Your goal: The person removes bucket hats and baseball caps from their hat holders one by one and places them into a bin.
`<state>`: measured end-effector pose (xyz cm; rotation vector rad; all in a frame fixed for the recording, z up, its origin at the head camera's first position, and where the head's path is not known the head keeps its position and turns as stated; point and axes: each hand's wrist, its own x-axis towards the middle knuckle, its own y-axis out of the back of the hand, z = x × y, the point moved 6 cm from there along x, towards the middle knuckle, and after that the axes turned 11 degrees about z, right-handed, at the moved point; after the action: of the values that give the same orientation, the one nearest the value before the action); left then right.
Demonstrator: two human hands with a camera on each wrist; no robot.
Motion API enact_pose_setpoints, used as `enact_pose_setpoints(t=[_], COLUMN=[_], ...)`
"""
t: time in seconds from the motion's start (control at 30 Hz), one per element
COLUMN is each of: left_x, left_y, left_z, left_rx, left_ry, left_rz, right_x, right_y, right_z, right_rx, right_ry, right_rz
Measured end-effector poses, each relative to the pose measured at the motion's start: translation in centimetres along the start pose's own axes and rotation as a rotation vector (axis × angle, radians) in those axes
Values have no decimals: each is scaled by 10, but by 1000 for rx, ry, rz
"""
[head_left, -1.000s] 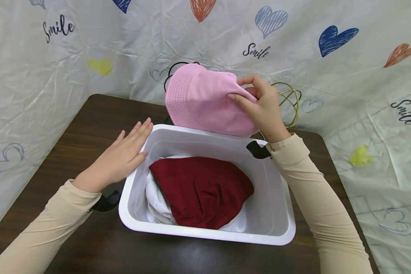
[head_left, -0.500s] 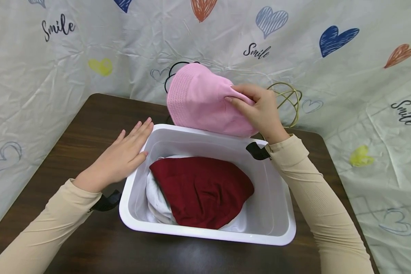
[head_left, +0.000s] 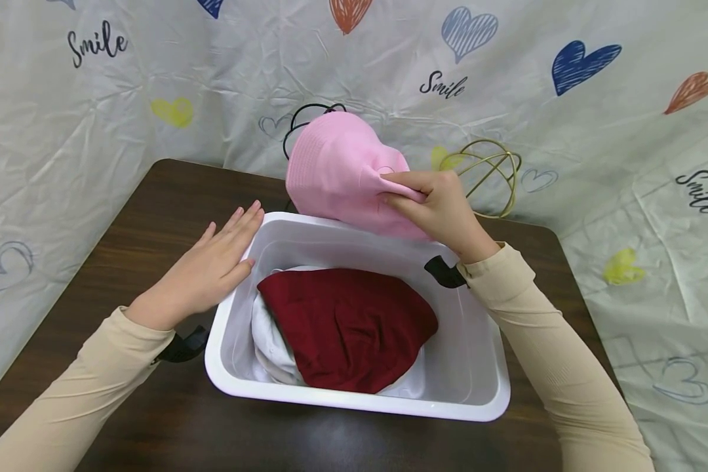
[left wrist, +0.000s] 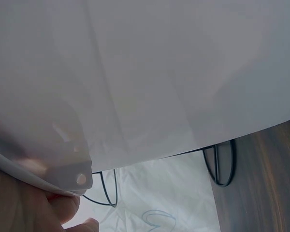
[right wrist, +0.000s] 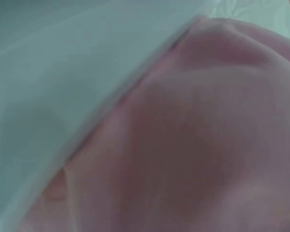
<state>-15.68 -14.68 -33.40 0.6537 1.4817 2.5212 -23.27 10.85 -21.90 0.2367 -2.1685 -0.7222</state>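
My right hand [head_left: 448,208] pinches a fold in the crown of a pink bucket hat [head_left: 336,170] behind the far rim of a white plastic tub [head_left: 354,410]. In the right wrist view the pink cloth [right wrist: 198,145] fills most of the picture, blurred, beside the tub's wall. My left hand [head_left: 203,272] rests with straight fingers on the tub's left rim; the left wrist view shows the tub's outer wall [left wrist: 150,82] and some fingertips. Inside the tub lies a dark red cloth hat [head_left: 354,328], partly covering a white cloth item [head_left: 274,347].
A gold wire stand [head_left: 501,174] is behind the tub on the right. Part of a black wire stand [head_left: 295,124] shows behind the pink hat. The dark wooden table [head_left: 141,229] meets a white curtain [head_left: 212,59] printed with hearts at the back.
My right hand has moved slightly down and left, its pinch drawing the pink hat's crown lower and uncovering more of the gold stand. The left hand has stayed on the rim.
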Motion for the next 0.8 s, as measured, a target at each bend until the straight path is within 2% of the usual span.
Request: enact_pose_setpoints(t=[0.13,0.33,0.43,0.63,0.7,0.8], left_x=[0,0,0,0,0,0], left_y=[0,0,-1,-1,-1,-1], left_z=[0,-1,-1,-1,-1,0], left_rx=[3,9,8,8,8,8], left_ry=[-2,-6,-7,-9,-9,-6], left_rz=[6,12,9,6,5,4], right_x=[-11,-27,-30,-29,-28,-30], right_y=[-9,-25,-28,-24,-25,-29], right_z=[-1,-1,-2,-5,-5,-4], right_rx=[-46,-8,34,112,114,114], right_ry=[27,42,64,153,148,115], right_rz=[-131,-313,-317,-205,-220,-314])
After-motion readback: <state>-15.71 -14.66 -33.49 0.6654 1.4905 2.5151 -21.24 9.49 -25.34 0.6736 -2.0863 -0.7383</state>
